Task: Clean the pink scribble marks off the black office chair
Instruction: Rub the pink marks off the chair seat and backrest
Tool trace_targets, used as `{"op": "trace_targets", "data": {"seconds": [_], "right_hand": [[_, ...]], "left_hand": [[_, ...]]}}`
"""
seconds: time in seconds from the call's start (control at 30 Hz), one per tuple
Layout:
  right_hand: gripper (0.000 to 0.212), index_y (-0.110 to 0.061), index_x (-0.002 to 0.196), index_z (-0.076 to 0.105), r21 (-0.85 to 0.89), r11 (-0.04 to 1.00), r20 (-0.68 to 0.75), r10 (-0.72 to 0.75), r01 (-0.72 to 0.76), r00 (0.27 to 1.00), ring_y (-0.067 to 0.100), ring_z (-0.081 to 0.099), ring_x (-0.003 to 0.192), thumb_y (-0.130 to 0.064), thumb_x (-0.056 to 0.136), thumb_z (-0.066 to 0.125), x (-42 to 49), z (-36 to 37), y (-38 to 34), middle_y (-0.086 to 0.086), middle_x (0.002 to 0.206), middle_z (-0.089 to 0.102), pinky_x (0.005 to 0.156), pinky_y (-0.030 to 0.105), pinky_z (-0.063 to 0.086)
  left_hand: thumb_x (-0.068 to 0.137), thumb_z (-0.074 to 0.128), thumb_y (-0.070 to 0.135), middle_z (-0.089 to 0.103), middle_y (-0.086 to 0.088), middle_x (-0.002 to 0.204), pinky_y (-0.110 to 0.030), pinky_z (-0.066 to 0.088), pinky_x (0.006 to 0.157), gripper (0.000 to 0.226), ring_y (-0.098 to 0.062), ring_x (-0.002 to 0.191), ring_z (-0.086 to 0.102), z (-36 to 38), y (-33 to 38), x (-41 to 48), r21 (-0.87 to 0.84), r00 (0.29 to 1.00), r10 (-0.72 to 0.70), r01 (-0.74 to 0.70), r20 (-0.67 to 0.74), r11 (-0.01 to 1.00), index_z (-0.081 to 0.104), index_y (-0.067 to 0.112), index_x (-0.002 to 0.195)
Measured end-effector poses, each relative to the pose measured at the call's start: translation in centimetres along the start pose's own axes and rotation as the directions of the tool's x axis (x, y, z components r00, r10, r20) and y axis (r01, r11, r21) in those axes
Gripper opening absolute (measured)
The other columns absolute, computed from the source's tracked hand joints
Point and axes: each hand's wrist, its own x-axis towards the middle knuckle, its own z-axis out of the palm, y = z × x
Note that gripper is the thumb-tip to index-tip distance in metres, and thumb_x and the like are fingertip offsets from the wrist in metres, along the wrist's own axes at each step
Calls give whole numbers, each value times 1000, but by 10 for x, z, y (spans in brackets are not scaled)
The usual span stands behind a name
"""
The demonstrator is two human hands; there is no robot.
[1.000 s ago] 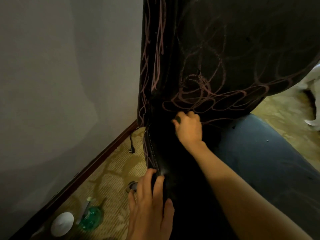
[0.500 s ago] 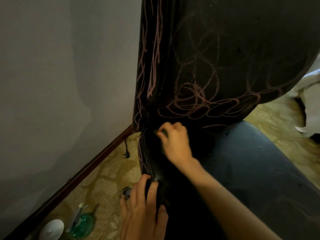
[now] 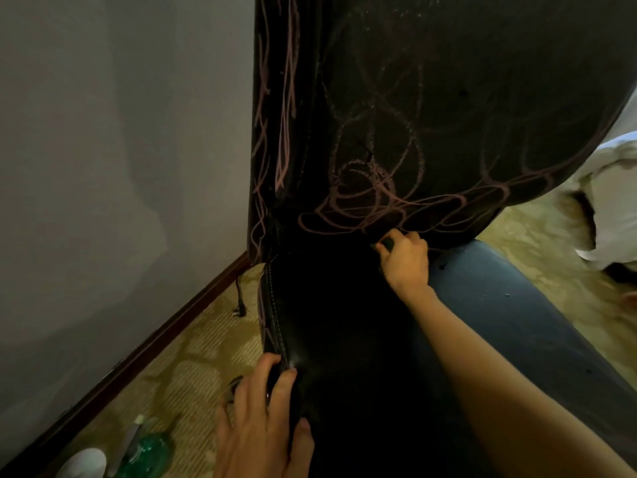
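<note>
Chair [image 3: 448, 81] stands close to the wall [image 3: 103, 167], backrest upright and facing the camera, looped all over with pink scribbles [image 3: 379, 201]; the thickest tangle runs along the backrest's lower edge, just above the seat [image 3: 337, 322]. The right hand [image 3: 403, 260] is at that lower edge, where backrest meets seat, its fingers curled tight round a small dark-green thing, probably a pad [image 3: 382, 243], though it is too small to be sure. The left hand [image 3: 258, 419] grips the seat's near left edge, fingers wrapped over the stitched seam, bracing the chair.

To rub well here, short firm strokes along the lines seem best, with the left hand's brace stopping the chair from rolling or turning under the pressure. The crease will likely hold pigment, so the pad's edge should be worked into it.

Room is tight on the left: the backrest's side, also marked, sits near the wall and skirting [image 3: 155, 346], with a cable [image 3: 241, 298] hanging there. A green bottle [image 3: 148, 450] lies on the carpet below the left hand. The right side looks more open.
</note>
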Motion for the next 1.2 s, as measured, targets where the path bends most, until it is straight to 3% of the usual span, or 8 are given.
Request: {"op": "trace_targets", "data": {"seconds": [0.23,0.37,0.47,0.57,0.7,0.93,1.07,1.2], "right_hand": [[18,-10,105,63,220,976,4,-1,0,1000,38,52,99,-20,90,61,-13,-14,-6,23,104,58,83,36,40],[13,-15,97,64,315,907,-31,-284,279,958,31,53,87,-22,87,62,-79,-33,-45,15,90,59,79,36,40],[16,-17,106,62,338,848,32,-445,410,895,22,46,95,-23,91,59,-136,-38,-82,9,101,52,84,32,38],[18,-15,107,60,250,835,53,-518,491,854,24,45,98,-25,93,56,-157,-28,-94,10,105,50,82,37,44],[15,-15,98,62,181,890,9,-427,419,904,33,51,87,-20,85,65,-132,-19,-63,13,95,54,73,42,47],[16,-9,104,60,20,998,-4,-55,55,998,40,49,91,-18,90,59,-93,-41,37,21,97,51,77,39,42],[15,-13,105,60,153,988,65,16,-25,998,30,49,94,-19,92,59,-93,-56,37,17,103,54,72,25,29],[8,-16,99,62,322,942,-53,-85,98,995,15,43,86,-17,91,61,-142,-104,35,10,95,57,66,14,26]], "left_hand": [[67,40,46,48,1,129,-43,53,64,53,-16,101,58,-11,3,1,-25,996,-23,25,84,999,50,29,116],[77,30,49,30,5,140,-54,48,80,53,-11,116,33,-13,6,-2,-38,992,-61,65,115,997,40,30,125],[72,-2,58,-11,13,148,-50,21,111,75,-8,134,-2,-19,11,-2,-11,964,-126,133,235,991,10,33,142],[69,-4,61,-20,14,148,-48,10,116,79,-10,140,-11,-27,16,-1,-12,941,-183,194,285,981,0,34,143],[65,-10,58,-16,16,147,-50,15,115,81,-12,140,-5,-28,14,-6,-18,951,-163,173,261,985,5,36,141],[76,2,58,-9,17,149,-54,13,115,74,-11,141,-2,-26,13,-7,-103,961,-144,172,235,980,11,33,145],[75,1,59,-3,14,149,-60,19,110,77,-15,140,1,-27,11,-7,-109,973,-99,124,206,986,17,31,144],[78,7,59,10,7,150,-62,22,108,75,-19,140,7,-34,13,-11,-85,991,-47,58,126,995,28,25,141]]}}
